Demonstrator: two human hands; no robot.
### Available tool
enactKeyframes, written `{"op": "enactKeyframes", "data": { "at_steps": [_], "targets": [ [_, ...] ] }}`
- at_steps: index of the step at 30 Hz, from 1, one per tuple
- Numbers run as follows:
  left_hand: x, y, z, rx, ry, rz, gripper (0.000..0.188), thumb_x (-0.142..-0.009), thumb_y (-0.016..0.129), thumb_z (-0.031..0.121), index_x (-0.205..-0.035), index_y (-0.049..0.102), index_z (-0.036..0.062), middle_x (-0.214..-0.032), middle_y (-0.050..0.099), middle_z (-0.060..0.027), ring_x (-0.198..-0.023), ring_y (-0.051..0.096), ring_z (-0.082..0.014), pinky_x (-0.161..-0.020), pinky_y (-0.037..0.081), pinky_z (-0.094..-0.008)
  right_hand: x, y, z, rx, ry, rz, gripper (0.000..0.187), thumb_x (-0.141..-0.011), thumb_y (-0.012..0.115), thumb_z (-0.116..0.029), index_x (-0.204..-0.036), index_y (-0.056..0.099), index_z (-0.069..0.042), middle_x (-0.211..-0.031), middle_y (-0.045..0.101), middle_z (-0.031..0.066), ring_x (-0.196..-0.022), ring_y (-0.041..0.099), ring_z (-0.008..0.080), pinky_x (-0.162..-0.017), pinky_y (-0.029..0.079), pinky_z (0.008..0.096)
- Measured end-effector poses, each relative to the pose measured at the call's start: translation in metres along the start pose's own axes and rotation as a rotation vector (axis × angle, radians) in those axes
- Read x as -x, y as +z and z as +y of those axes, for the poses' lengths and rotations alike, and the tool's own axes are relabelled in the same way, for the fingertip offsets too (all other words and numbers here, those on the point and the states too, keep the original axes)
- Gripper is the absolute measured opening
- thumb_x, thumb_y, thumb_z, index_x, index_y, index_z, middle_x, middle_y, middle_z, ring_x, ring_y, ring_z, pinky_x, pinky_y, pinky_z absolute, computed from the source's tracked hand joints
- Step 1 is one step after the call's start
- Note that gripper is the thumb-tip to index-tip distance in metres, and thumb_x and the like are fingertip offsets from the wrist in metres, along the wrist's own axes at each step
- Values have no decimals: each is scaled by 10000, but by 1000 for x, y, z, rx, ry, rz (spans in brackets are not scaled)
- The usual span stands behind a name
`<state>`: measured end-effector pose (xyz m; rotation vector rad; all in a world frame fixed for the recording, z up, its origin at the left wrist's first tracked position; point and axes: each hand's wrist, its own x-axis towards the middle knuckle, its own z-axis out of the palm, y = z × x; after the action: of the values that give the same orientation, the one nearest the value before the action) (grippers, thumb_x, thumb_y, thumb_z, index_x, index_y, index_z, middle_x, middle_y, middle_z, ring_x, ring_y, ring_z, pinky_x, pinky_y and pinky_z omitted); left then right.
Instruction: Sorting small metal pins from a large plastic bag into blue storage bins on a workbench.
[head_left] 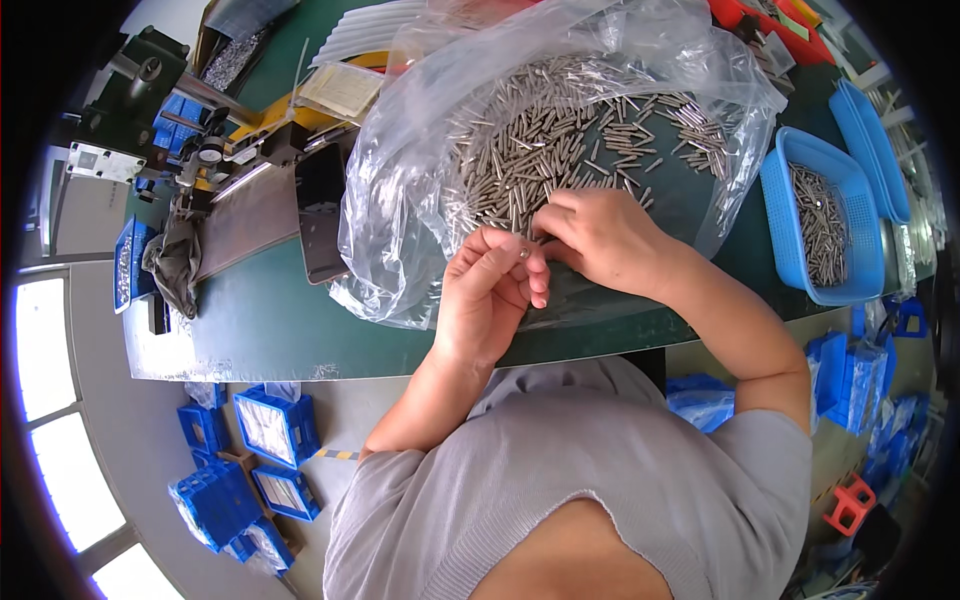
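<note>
My left hand [487, 295] is closed, thumb pressed against the fingers, and the round tip of a small metal pin [524, 254] shows between them. Just to its right, my right hand [608, 243] has its fingers curled and pinched together beside the left fingertips; whatever they hold, if anything, is hidden. Beyond both hands a heap of short silvery metal pins [535, 130] lies spread in a large clear plastic bag [390, 200], opened out on the green table [270, 335].
At right stands a blue basket [778, 215] holding more metal pins, beside another blue basket [872, 150]. A dark bench fixture with a metal bar [205, 90] is at far left, near a black tray [320, 215]. Blue crates [278, 425] sit on the floor.
</note>
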<state>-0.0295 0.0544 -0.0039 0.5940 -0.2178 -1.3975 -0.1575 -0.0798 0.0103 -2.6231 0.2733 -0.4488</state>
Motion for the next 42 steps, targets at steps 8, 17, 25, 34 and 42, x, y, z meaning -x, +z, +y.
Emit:
{"op": "enactKeyframes", "data": {
  "at_steps": [8,17,25,34,42],
  "targets": [
    [1,1,0,-27,-16,-19,103,-914,498,90,-857,522,8,-814,611,-156,-671,599,-207,-579,501,-307,2,-5,2,-272,66,85,101,-742,614,-65,-815,551,-37,-745,559,88,-599,562,225,-548,449,326],
    [1,0,-1,-103,-44,-24,94,-914,524,104,-897,513,13,-858,625,-153,-720,626,-206,-630,539,-314,0,-21,-7,-1239,450,-72,114,-860,538,-136,-934,557,-52,-789,551,-18,-683,458,14,-535,334,163],
    [0,0,-1,-101,-49,-6,96,-914,526,101,-890,522,9,-846,632,-146,-718,632,-206,-630,551,-315,1,-13,-9,-1159,325,13,69,-865,532,-49,-895,549,11,-785,595,26,-740,575,81,-684,472,232],
    [1,-1,-1,-117,-41,6,77,-907,524,93,-889,544,21,-838,620,-146,-717,614,-223,-622,533,-316,0,-20,-12,-1020,402,-13,85,-849,563,-82,-897,562,-12,-738,540,-10,-681,497,52,-611,408,208],
    [0,-1,-3,-99,-18,-13,79,-906,534,109,-873,551,39,-841,601,-149,-704,590,-210,-600,500,-309,1,-35,27,-1589,602,184,97,-837,516,-132,-860,525,-39,-706,502,0,-541,418,58,-471,347,201]
  ]
}}
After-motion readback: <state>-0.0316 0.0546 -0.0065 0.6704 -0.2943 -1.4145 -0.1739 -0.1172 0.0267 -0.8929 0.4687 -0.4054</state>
